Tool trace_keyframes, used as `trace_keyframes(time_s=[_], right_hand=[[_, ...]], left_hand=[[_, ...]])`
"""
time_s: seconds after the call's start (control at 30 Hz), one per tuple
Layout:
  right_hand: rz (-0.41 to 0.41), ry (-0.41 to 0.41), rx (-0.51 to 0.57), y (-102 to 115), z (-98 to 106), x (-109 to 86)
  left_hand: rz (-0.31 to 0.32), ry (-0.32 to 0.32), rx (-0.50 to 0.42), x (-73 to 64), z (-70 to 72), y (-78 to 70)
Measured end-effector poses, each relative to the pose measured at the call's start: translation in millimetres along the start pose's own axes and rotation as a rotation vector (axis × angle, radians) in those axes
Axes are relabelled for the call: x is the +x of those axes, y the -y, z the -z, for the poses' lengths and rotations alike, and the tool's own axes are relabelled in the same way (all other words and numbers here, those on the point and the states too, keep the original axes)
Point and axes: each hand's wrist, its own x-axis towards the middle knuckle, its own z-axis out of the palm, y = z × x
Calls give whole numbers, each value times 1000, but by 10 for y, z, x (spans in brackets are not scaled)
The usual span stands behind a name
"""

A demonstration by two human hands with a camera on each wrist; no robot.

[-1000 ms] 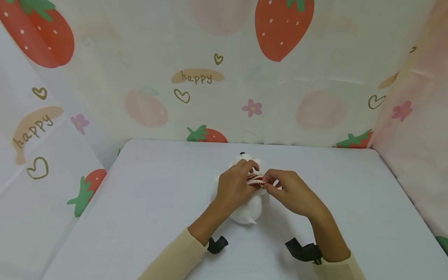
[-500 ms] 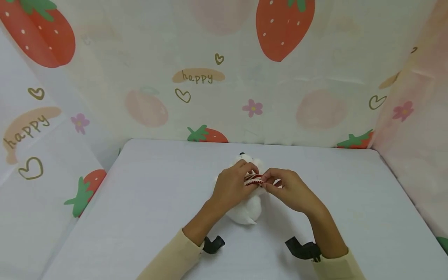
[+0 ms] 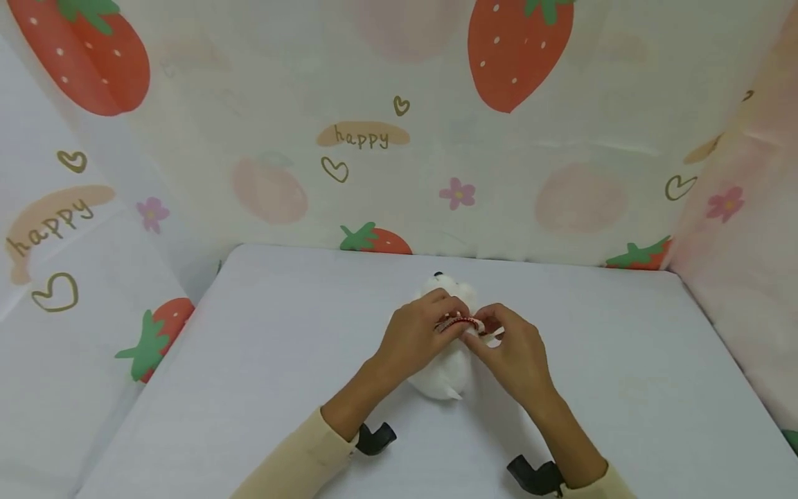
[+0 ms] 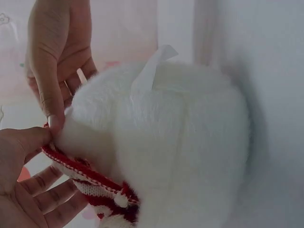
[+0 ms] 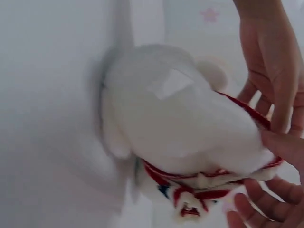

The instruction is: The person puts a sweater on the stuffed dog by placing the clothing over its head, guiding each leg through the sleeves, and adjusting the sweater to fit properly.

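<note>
From here I'd call this a curtained booth [image 3: 742, 291]: strawberry-printed sheets [image 3: 280, 83] hang behind the far edge of a white tabletop [image 3: 249, 346] and along its left and right edges; the wider building I can't tell.

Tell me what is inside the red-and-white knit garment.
Part of the white stuffed toy lies within the edge of the garment. Whatever the garment covers further in is hidden, so I cannot tell.
</note>
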Motion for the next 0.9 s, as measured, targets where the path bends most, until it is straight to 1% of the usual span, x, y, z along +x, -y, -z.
trace_keyframes(time_s=[0.1, 0.2, 0.3, 0.37, 0.43, 0.57, 0.73, 0.9], right_hand=[[33, -64, 86, -31, -74, -11], [49, -87, 137, -59, -101, -13], [50, -112, 143, -77, -103, -8], [45, -131, 142, -84, -99, -4], [37, -136, 142, -82, -95, -2], [4, -112, 153, -69, -84, -18], [-20, -39, 190, -25, -36, -46], [3, 11, 274, -1, -14, -30]], left_hand=[[7, 17, -9, -5, 16, 6], [25, 81, -10, -9, 51, 17], [38, 154, 8, -7, 69, 30], [51, 173, 17, -7, 66, 33], [71, 160, 17, -9, 41, 37], [104, 88, 29, -8, -35, 35], [93, 7, 62, 26, -131, 34], [106, -49, 135, 83, -205, 25]])
